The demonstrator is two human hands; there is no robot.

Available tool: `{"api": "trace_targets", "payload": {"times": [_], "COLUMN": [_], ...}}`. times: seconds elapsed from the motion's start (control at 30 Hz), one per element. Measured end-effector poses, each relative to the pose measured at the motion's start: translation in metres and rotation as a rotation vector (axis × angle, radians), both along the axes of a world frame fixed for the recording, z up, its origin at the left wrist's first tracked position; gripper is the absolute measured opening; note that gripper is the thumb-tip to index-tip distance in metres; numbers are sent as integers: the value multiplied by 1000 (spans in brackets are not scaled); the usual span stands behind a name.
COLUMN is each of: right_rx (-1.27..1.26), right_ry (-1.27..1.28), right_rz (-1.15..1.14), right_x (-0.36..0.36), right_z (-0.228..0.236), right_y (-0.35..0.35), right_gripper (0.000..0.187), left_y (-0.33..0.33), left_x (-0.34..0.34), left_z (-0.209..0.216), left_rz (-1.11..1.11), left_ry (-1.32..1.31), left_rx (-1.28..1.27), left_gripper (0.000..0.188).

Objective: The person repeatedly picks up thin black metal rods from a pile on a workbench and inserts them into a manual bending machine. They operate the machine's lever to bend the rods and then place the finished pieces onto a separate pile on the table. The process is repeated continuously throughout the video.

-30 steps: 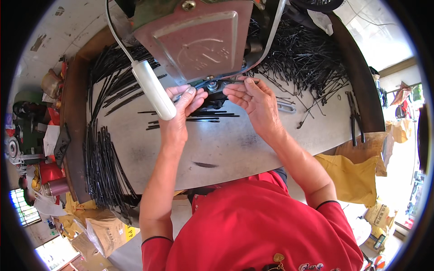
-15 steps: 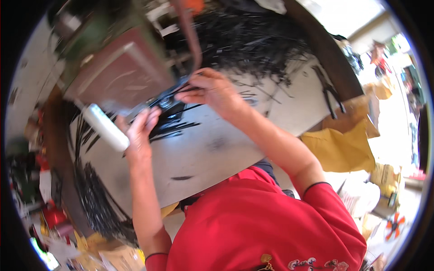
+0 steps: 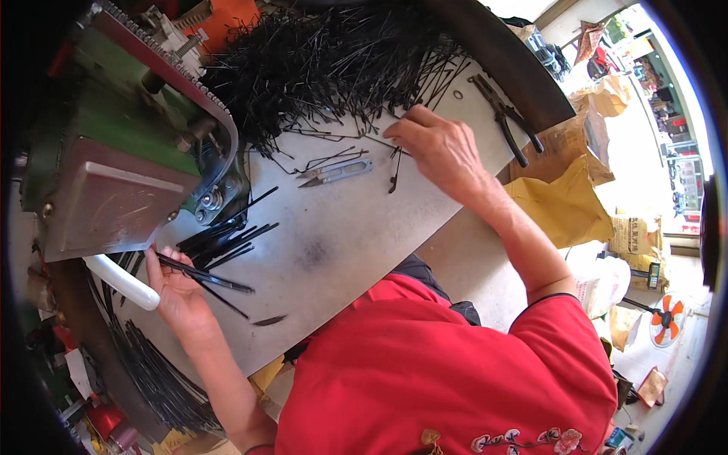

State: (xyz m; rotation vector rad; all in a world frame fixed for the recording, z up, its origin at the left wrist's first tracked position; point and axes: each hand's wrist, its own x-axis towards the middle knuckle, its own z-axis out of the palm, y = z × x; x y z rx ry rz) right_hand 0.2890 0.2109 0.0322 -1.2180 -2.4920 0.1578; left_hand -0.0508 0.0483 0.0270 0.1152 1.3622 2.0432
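My left hand (image 3: 182,292), low beside the machine, is closed round a few thin black rods (image 3: 220,280) that stick out to the right from its fingers. More black rods (image 3: 231,243) lie on the table just beyond it. Out to the right, my right hand (image 3: 444,152) hovers at the edge of a big heap of thin black rods (image 3: 326,68). Its fingers are curled together, with loose rods right at the tips; whether one is between them I cannot make out. Thread snips (image 3: 337,173) lie on the table left of that hand.
A green machine (image 3: 136,159) with a grey-brown cover stands at the left, a white tube-like part (image 3: 123,282) below it. Black-handled pliers (image 3: 504,117) lie at the right edge of the table (image 3: 341,265). Another rod bundle (image 3: 155,379) lies lower left; yellow bags (image 3: 561,201) are at the right.
My right hand has gone from the machine out to the right, beside the heap. My left hand has moved left and down, with rods in it. The view has shifted, uncovering the snips.
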Motion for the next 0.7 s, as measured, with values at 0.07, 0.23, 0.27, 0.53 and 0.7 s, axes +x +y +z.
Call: {"api": "trace_targets", "payload": {"times": [0.07,0.23,0.27,0.53,0.7], "right_rx": [67,116,148,173,-1026], "right_ry": [-17,70,104,374,501], "right_rz": [67,147,168,406,182], "right_x": [14,15,10,-99,-165], "right_z": [-9,-13,-13,35,20], "right_y": [3,10,12,-47,-65], "right_gripper": [17,15,14,16,18], "left_y": [0,2,-2,6,22], "left_x": [4,28,28,40,43], "left_z": [1,2,2,-1,-6], "left_rz": [-52,-118,-145,-305,-225], "left_ry": [-12,-63,-78,5,104], "left_rx": [22,-4,-1,-44,-114], "left_gripper": [22,17,17,17,19]}}
